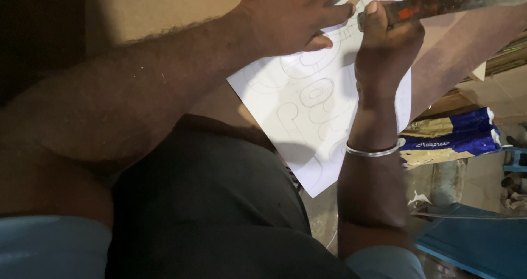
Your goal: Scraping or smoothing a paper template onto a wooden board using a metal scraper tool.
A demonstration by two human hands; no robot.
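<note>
A brown board (164,7) carries a white paper sheet (307,125) with outlined shapes. At twelve o'clock on the sheet, the left hand (288,15) presses flat, fingers spread. Just beside it, at one o'clock, the right hand (387,40) is fisted around a rusty metal tool (439,1).

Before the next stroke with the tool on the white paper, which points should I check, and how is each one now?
1. Right hand grips the rusty metal tool with red marks: ok.
2. Left hand presses the white paper sheet with outlined shapes: ok.
3. Left fingertips clear of the tool tip: not ok, they sit right beside it.
4. Tool tip on an outline: cannot tell, hidden.
5. Paper flat on the brown board: ok.
</note>
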